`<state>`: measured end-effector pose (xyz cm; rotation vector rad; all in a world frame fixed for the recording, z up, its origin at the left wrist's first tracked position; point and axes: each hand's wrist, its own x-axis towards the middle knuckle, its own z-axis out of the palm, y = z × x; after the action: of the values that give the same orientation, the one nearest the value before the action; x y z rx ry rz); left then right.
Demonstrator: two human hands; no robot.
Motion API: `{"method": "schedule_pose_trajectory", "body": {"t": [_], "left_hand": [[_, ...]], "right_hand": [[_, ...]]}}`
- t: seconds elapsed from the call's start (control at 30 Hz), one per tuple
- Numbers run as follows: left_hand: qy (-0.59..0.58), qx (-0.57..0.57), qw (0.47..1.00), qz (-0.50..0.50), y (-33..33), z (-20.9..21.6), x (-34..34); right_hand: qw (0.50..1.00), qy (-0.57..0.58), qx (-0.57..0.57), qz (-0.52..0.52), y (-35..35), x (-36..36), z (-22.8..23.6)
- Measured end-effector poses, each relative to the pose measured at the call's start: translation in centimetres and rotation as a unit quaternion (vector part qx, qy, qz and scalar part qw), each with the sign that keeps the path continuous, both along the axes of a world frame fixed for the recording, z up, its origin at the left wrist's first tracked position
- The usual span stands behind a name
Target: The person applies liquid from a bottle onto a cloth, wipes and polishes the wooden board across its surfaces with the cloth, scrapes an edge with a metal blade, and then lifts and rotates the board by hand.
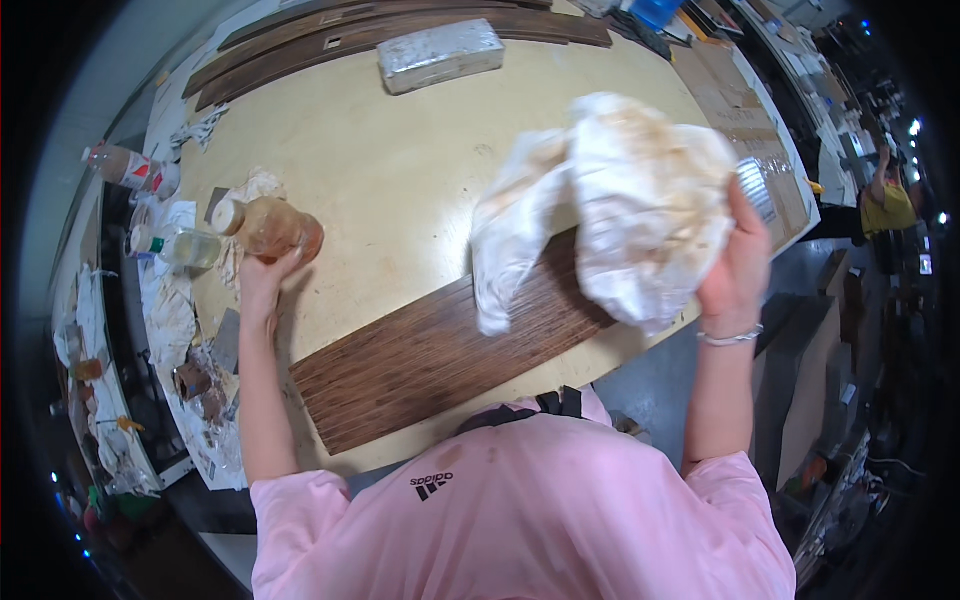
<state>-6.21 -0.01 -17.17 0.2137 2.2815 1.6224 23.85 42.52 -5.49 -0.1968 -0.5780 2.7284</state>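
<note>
My left hand (280, 266) is closed round a plastic bottle (268, 228) with amber-brown liquid in it, tilted with its capped end to the left. On the right, my right hand (738, 262) grips the edge of a white cloth (650, 200) with brown stains. The cloth hangs in loose folds, partly blurred, over a dark brown wooden board (440, 355). That board lies aslant along the near edge of the pale table (400, 200); the cloth covers part of its right end from sight.
A silver-wrapped block (440, 55) and several dark planks (330, 50) lie at the table's far side. Another bottle (190, 247) with pale liquid and a red-labelled bottle (135, 170) stand at the left edge, near stained rags (170, 320). A person in yellow (886, 210) is far right.
</note>
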Motion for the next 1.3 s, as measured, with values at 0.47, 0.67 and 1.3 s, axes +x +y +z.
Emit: {"method": "schedule_pose_trajectory", "body": {"t": [0.47,0.67,1.3], "left_hand": [[0.310,-0.328,0.782,-0.429,18.5,5.6,21.0],[0.344,-0.376,0.760,-0.404,20.7,3.8,23.1],[0.389,-0.398,0.721,-0.413,20.2,2.5,22.3]], "right_hand": [[0.494,-0.214,0.841,0.052,-6.6,1.9,-5.8],[0.364,-0.153,0.918,0.038,-1.3,2.0,-10.2],[0.341,-0.346,0.853,-0.189,28.6,6.8,-10.6]]}}
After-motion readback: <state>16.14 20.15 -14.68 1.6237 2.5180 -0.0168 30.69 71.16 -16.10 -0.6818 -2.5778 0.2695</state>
